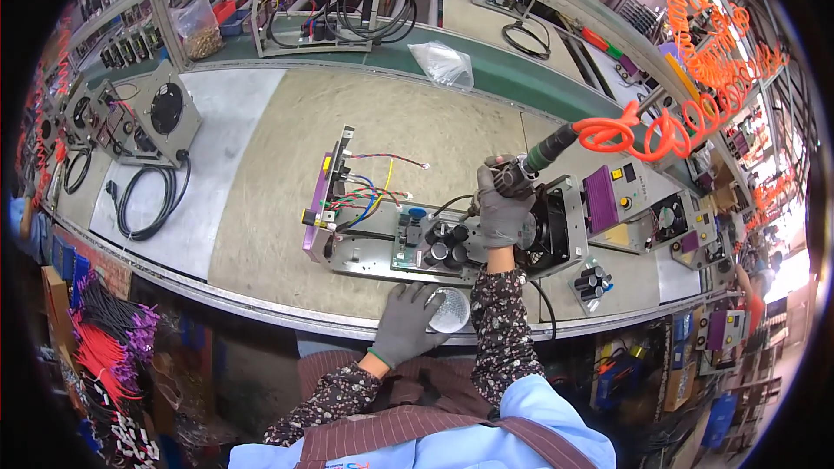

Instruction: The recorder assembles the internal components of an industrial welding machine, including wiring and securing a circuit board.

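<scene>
My right hand (504, 215), in a grey glove, is wrapped around a green and black air screwdriver (549, 149), above the right part of an open metal chassis (360, 254). The chassis has a purple front panel (318, 201) at its left end, a green circuit board (408, 247) with black capacitors, and a black fan (549, 224) at its right end. Loose coloured wires (369, 195) stick up behind the panel. My left hand (405, 323), also gloved, rests at the bench's front edge, fingers spread and touching the rim of a round dish (452, 311) of small parts.
An orange coiled hose (669, 135) runs from the screwdriver to the upper right. A small capacitor board (592, 285) lies right of the chassis. Other units (161, 117) stand left and right. Behind, a green conveyor (339, 65) carries a plastic bag (443, 65) and a cabled frame.
</scene>
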### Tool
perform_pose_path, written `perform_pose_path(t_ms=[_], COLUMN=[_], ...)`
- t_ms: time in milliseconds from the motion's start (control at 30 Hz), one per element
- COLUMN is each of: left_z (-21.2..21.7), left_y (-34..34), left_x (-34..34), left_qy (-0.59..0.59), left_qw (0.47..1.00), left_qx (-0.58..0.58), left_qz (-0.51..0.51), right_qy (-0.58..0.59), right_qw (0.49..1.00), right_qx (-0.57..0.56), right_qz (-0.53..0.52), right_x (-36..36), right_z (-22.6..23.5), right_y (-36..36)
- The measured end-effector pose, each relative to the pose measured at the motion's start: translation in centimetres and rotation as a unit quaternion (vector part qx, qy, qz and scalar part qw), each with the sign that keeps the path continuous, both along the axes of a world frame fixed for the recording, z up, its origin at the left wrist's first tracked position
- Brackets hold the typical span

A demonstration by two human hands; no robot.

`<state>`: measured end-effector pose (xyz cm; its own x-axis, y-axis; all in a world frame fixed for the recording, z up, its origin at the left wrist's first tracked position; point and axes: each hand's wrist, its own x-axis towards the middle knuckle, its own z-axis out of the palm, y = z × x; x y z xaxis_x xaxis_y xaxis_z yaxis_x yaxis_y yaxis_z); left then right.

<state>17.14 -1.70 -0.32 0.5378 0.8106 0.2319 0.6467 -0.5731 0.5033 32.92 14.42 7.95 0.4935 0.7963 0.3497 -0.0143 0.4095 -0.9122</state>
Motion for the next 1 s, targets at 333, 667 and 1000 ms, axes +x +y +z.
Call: perform_pose_path(t_ms=[333, 667, 1000], left_z=[0.3, 0.5, -0.2], left_y=[0.1, -0.5, -0.6], left_x=[0.6, 1.0, 0.9], left_qy=[0.007, 0.012, -0.003], left_qw=[1.0, 0.999, 0.998], left_qx=[0.008, 0.049, 0.058], left_qz=[-0.004, -0.006, 0.006], right_qy=[-0.014, 0.025, 0.002], right_qw=[1.0, 0.999, 0.996], right_qx=[-0.024, -0.009, 0.056], right_qz=[-0.003, 0.021, 0.067], right_x=[-0.1, 0.5, 1.0], right_z=[0.2, 0.3, 5.6], right_y=[-0.4, -0.7, -12.1])
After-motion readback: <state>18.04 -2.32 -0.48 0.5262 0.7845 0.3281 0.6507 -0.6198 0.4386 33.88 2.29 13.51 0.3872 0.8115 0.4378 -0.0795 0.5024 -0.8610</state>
